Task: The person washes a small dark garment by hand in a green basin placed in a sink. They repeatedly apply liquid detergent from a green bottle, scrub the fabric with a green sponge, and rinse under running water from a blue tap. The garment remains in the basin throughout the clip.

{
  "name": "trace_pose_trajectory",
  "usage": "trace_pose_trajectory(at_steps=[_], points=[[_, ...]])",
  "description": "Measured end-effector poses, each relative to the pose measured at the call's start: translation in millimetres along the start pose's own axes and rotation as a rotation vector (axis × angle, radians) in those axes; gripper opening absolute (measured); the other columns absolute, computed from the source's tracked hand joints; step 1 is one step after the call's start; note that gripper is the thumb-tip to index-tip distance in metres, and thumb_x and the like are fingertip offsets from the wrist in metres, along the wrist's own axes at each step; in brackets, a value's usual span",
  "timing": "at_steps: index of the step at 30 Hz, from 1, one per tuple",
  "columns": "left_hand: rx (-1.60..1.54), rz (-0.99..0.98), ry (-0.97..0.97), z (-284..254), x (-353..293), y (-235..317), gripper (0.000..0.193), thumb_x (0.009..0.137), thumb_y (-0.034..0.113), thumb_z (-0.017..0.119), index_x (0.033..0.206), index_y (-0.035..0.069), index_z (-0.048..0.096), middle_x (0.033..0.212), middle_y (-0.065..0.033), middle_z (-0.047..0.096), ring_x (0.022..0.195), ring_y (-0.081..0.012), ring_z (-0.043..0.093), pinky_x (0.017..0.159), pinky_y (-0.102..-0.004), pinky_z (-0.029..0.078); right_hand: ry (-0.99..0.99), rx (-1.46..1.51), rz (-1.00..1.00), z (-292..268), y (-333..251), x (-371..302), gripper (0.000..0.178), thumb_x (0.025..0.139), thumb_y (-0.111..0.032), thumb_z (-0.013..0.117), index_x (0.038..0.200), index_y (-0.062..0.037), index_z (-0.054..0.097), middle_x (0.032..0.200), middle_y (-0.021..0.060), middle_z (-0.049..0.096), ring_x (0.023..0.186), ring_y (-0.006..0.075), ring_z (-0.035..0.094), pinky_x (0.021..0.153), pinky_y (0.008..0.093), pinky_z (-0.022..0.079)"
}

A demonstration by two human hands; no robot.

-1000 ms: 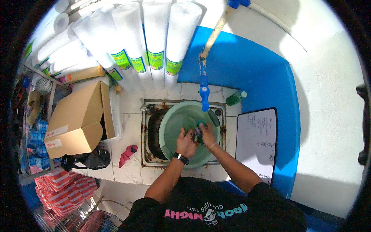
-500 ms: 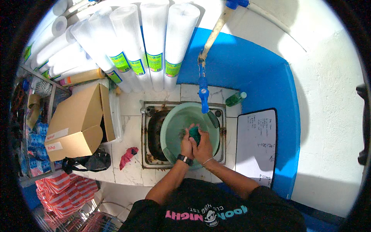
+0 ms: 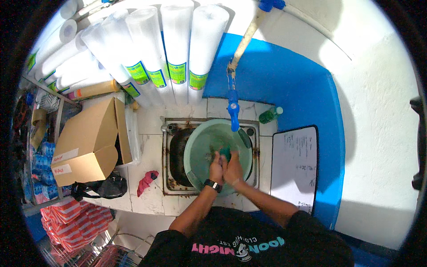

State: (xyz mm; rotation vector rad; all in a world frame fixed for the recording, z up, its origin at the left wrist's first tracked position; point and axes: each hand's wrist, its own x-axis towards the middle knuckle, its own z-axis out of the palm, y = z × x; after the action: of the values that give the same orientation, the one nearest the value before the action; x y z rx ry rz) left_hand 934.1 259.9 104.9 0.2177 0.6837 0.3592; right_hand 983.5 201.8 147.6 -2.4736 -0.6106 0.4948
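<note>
Over a pale green basin (image 3: pixel 192 147) both my hands are close together. A dark green piece (image 3: pixel 226 153), cloth or scrubbing pad, shows between them at the fingertips; its exact kind is unclear. My left hand (image 3: pixel 216 170), with a dark watch at the wrist, has its fingers closed against it. My right hand (image 3: pixel 233 169) presses on the same piece from the right and is smeared by motion. The basin holds cloudy water. It sits in a rust-stained metal sink (image 3: pixel 178 187), below a blue tap (image 3: pixel 233 113).
A green bottle (image 3: pixel 268 115) stands behind the sink, and a whiteboard (image 3: pixel 291 169) with writing lies right. A pink cloth (image 3: pixel 146 183), a black bag (image 3: pixel 104 187) and a cardboard box (image 3: pixel 84 140) lie left. White foam rolls (image 3: pixel 175 49) line the back wall.
My right hand has shifted slightly and is now blurred by motion. Less of the green piece shows between my hands. My left hand stays nearly in place.
</note>
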Motion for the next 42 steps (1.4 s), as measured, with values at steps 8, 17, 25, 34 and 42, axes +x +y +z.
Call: trace_pose_trajectory(at_steps=[8,17,25,34,42], points=[[0.42,0.005,0.177,11.5,-8.5,-1.3,0.041,0.104,0.039,0.046,0.124,0.006,0.06,0.115,-0.0057,0.065,0.102,-0.0191,0.06,0.09,-0.0348,0.048,-0.006,0.115,-0.078,-14.7,-13.2,-5.7,0.052,0.099,-0.036,0.054,0.131,0.0031,0.041,0.122,0.031,0.055,0.111,0.0474,0.057,0.093,0.0479,0.046],[-0.076,-0.097,0.025,12.9,-2.0,3.1,0.048,0.105,0.04,0.043,0.142,0.011,0.049,0.135,-0.0061,0.057,0.119,-0.0219,0.055,0.104,-0.0363,0.043,-0.009,0.095,-0.043,-7.4,-0.4,1.2,0.06,0.098,-0.044,0.053,0.138,-0.0009,0.039,0.131,0.0289,0.052,0.117,0.0469,0.054,0.097,0.0504,0.045],[0.564,0.068,0.112,12.1,-10.0,-1.7,0.049,0.105,0.042,0.041,0.137,0.008,0.053,0.128,-0.0064,0.059,0.113,-0.0187,0.056,0.097,-0.0354,0.046,-0.029,0.09,0.039,-3.9,6.7,1.9,0.062,0.1,-0.047,0.049,0.135,0.0042,0.041,0.13,0.0295,0.053,0.118,0.0461,0.054,0.099,0.0478,0.045],[0.336,-0.105,0.222,21.8,-2.5,-2.5,0.064,0.101,0.054,0.043,0.137,0.002,0.053,0.129,-0.0108,0.061,0.11,-0.0208,0.059,0.096,-0.0339,0.047,-0.047,0.085,0.104,-5.4,7.2,3.3,0.066,0.099,-0.048,0.05,0.137,0.0048,0.039,0.133,0.03,0.052,0.119,0.0458,0.055,0.099,0.048,0.045],[0.477,-0.163,0.195,23.9,-15.9,-2.2,0.065,0.101,0.058,0.039,0.134,0.005,0.055,0.124,-0.0107,0.063,0.107,-0.0252,0.061,0.094,-0.0379,0.048,-0.037,0.031,0.115,-15.2,1.6,0.0,0.065,0.097,-0.049,0.054,0.133,0.0036,0.041,0.13,0.0285,0.051,0.119,0.044,0.053,0.099,0.0473,0.044]])
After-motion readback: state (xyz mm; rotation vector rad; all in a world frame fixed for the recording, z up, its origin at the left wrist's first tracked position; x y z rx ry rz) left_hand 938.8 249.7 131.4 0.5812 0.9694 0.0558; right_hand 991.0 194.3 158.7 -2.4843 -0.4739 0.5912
